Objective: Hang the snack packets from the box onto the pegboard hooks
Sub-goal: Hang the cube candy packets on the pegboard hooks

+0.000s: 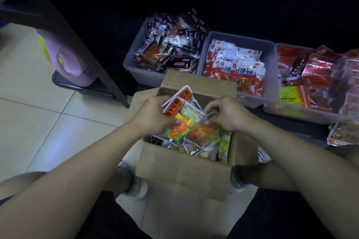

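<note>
Left hand [153, 116] grips a fanned stack of clear, orange-labelled candy packets [180, 120] over the open brown cardboard box [184, 172]. Right hand [227, 114] pinches the front packet's edge. Pegboard hooks not visible. Risk: slick film slides, stack spills back into box.

The scene is dim and underexposed. From 10 through 12 to 2 o'clock the background sinks into near-total black with no readable detail. The brightest area is the pale floor tiles [29, 91] at 9 o'clock, which carry a soft bluish sheen toward 8 o'clock. Small white glints of glare speckle the foil packets in the grey bins [134, 64] at 12 to 2 o'clock. Wide-angle distortion bends the dark post and bin rims toward the frame edges. A blurred patch sits in the 10 o'clock corner. The overall picture is soft and slightly smeared, and the 6 o'clock edge falls into deep shadow.
</note>
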`<state>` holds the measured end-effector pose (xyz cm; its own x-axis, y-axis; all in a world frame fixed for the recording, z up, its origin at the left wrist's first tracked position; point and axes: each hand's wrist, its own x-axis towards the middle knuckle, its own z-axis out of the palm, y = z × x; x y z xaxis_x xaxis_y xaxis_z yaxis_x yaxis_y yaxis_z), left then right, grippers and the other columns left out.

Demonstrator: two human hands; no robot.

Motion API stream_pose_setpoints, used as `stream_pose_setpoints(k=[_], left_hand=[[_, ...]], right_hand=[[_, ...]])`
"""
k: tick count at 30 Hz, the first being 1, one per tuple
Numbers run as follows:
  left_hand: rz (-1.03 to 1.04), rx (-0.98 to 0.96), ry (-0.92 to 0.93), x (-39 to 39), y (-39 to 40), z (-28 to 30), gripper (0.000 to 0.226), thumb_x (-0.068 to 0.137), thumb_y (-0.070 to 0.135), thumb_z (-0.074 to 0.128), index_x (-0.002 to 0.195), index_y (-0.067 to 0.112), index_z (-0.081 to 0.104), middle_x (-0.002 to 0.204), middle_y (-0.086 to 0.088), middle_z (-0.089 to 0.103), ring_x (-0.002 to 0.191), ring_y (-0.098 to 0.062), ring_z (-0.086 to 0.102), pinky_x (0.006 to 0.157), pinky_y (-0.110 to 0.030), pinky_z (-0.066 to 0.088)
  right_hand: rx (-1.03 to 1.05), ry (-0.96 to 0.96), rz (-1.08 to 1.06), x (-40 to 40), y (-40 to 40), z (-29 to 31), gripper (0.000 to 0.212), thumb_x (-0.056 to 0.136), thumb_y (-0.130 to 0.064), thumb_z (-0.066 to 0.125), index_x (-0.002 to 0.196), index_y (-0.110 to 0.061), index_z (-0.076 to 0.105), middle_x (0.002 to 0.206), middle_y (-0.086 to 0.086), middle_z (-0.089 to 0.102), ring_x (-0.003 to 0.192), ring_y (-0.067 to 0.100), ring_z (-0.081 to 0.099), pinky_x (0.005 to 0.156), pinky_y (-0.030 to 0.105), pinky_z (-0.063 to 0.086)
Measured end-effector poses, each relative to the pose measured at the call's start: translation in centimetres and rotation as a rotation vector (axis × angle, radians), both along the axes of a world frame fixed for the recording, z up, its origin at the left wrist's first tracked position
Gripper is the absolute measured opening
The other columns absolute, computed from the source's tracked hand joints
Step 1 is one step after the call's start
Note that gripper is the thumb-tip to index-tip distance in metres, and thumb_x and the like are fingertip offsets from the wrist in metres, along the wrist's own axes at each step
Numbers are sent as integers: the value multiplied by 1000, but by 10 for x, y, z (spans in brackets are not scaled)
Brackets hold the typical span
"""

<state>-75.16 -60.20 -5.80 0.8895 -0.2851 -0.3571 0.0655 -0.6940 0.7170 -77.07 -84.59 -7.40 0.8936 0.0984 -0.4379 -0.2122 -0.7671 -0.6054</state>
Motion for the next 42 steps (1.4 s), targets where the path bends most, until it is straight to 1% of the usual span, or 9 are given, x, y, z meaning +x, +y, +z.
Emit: stream_pose_setpoints(k=[5,11,16,21,25,29,32,37,42], left_hand=[[36,-49,7,-4,-3,-5,33,80,10,92,108,12,76,94,-4,81,89,-24,77,84,-45,64],[148,-263,44,0,-3,2,37,77,8,94,110,12,78,94,-3,82,91,-27,79,89,-47,65],[238,-334,107,12,7,3,32,75,4,93,100,20,82,101,-1,84,99,-28,80,97,-51,63],[333,-390,149,10,3,9,27,83,-3,86,95,20,79,93,4,84,88,-16,80,97,-43,63],[421,-413,61,11,2,10,33,81,8,90,99,22,68,100,-1,82,90,-20,79,85,-37,61],[402,-511,67,7,-2,16,12,97,18,76,108,20,81,99,-3,84,90,-23,82,90,-43,66],[380,-531,130,2,-9,16,22,107,34,62,113,24,81,107,-6,83,104,-39,78,100,-58,60],[306,-544,203,-8,-19,25,38,102,53,56,118,25,77,109,5,83,106,-16,79,102,-43,58],[215,-237,-39,-6,-12,16,36,84,7,88,114,18,71,93,10,81,90,-9,77,87,-33,62]], right_hand=[[147,56,-35,-7,7,10,61,76,-34,92,130,-26,66,122,-10,65,112,9,62,91,24,47],[319,54,-206,-6,11,13,23,83,-29,86,95,-15,73,97,-4,77,86,8,71,79,28,55],[581,-21,-568,6,3,19,8,95,-18,73,99,-15,66,101,-1,77,97,12,73,90,28,54],[611,-281,-776,17,-8,23,8,103,-20,65,95,-22,65,78,-11,74,68,0,71,63,20,55],[623,-185,-667,14,-8,24,8,104,-25,63,104,-20,69,89,-2,78,74,8,75,54,25,59],[654,-106,-577,6,3,26,8,103,-24,63,102,-19,69,87,-4,79,79,14,76,65,31,62],[731,-29,-621,2,13,26,10,103,-22,63,100,-13,67,79,-3,72,74,30,65,80,50,60],[811,137,-742,1,26,19,11,102,-19,65,105,-9,60,101,11,65,96,29,60,104,67,49],[747,101,-600,-2,25,15,23,94,-6,73,112,-11,60,109,5,73,104,21,70,103,52,56]])
